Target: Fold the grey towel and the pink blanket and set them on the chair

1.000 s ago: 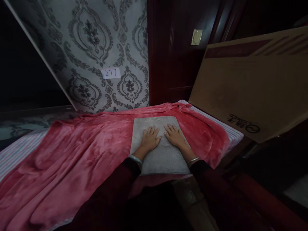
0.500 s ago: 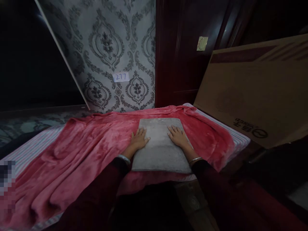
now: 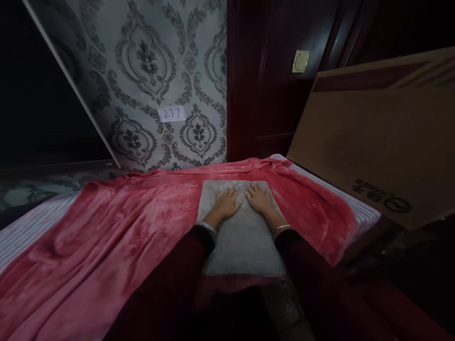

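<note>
At the far left, a striped sheet shows along the edge of the bed. A red blanket covers most of it, spread in soft folds from the near left to the far right corner. Behind the bed stands a wall with grey patterned paper, and a small white label reading 277 is stuck on it.

A grey cloth lies flat on the blanket, right of the middle of the bed. It is folded to a neat rectangle, and its near edge reaches the near side of the bed.

The left hand rests palm down on the far half of the cloth with its fingers stretched out flat, gripping nothing. A silver bangle sits on its wrist above a dark red sleeve. Just beside it, the right hand lies the same way, flat and open on the cloth with nothing in its grasp. The fingertips of the two hands are close together.

Further right, a dark wooden door carries a small brass plate. A large cardboard box leans at the far right, beside the corner of the bed.
</note>
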Demonstrator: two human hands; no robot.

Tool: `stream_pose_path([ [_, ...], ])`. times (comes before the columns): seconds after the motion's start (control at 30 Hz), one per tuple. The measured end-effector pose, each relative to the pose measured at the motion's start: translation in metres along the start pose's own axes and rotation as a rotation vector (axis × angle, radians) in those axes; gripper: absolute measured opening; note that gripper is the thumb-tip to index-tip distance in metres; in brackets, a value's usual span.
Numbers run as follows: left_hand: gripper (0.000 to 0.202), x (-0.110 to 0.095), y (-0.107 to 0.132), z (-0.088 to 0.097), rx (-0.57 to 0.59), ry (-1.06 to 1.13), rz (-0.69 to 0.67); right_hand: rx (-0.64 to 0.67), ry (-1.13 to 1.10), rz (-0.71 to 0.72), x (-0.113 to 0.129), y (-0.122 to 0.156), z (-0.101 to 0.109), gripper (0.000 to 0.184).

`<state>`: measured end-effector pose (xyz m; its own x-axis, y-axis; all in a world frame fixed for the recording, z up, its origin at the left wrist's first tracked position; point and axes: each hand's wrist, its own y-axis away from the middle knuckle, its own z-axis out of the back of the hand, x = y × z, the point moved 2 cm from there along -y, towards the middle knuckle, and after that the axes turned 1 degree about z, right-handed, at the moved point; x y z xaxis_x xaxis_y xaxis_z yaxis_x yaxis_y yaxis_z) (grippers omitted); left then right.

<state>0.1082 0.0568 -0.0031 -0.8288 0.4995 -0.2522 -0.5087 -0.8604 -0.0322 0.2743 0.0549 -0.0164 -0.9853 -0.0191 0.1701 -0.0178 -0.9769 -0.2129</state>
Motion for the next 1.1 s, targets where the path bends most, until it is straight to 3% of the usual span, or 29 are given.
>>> stream_pose_path([
  [0.13,0.066,0.003,0.001,-0.01,-0.067,-0.034,-0.014,0.018,-0.016,-0.007,-0.004,0.002,-0.013,0.056],
  [0.33,0.071,0.011,-0.004,0.001,0.009,-0.032,-0.01,0.024,-0.018,-0.012,-0.005,0.002,-0.01,0.056],
  [0.53,0.074,0.056,-0.011,0.025,0.013,-0.081,0.322,0.041,0.001,-0.022,-0.003,0.003,-0.006,0.056],
  [0.67,0.071,0.08,-0.008,0.036,-0.002,-0.122,0.401,0.044,-0.008,-0.03,-0.001,0.003,-0.004,0.056],
  [0.8,0.066,0.06,-0.015,0.038,-0.144,-0.178,0.296,0.027,-0.032,-0.028,-0.002,0.002,-0.005,0.056],
  [0.93,0.058,0.016,-0.025,0.018,-0.049,-0.12,-0.041,0.025,-0.058,-0.021,-0.005,0.001,-0.009,0.056],
  [1.1,0.062,0.004,-0.025,-0.001,-0.015,-0.101,-0.033,0.03,-0.062,-0.018,-0.008,-0.001,-0.012,0.056],
])
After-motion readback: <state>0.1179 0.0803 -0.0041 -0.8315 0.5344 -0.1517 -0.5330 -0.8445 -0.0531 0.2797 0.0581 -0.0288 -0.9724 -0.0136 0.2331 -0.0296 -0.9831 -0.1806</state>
